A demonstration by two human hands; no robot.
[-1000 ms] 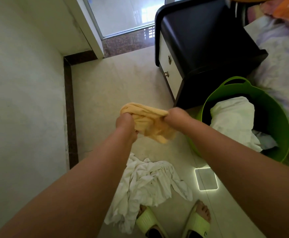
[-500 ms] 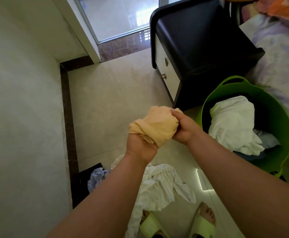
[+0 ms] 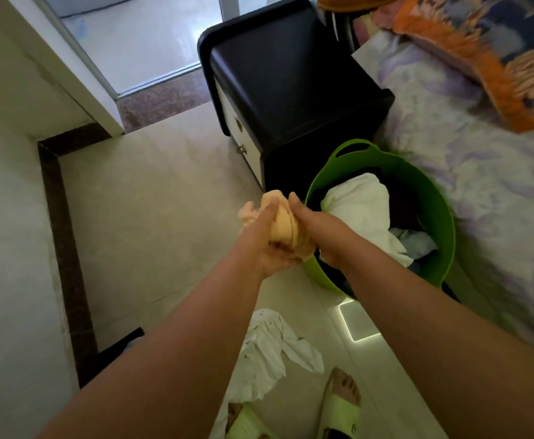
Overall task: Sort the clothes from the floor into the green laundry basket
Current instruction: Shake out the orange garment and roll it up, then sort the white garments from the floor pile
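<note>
Both my hands are closed around a small bunched yellow cloth (image 3: 280,221) at chest height, just left of the green laundry basket (image 3: 433,191). My left hand (image 3: 265,245) grips it from below and the left. My right hand (image 3: 318,229) pinches it from the right, over the basket's near-left rim. Inside the basket lie a white garment (image 3: 360,207) and some darker clothes. A crumpled white garment (image 3: 269,350) lies on the floor below my arms, partly hidden by my left forearm.
A black nightstand (image 3: 291,90) with white drawers stands just behind the basket. The bed (image 3: 481,172) with a pale floral sheet and an orange patterned pillow (image 3: 494,49) fills the right. A wall runs along the left. My feet in pale green slippers (image 3: 341,410) stand at the bottom.
My hands have come together and squeezed the yellow cloth into a tighter bundle, and have carried it right, up to the basket's rim. The view has swung toward the bed.
</note>
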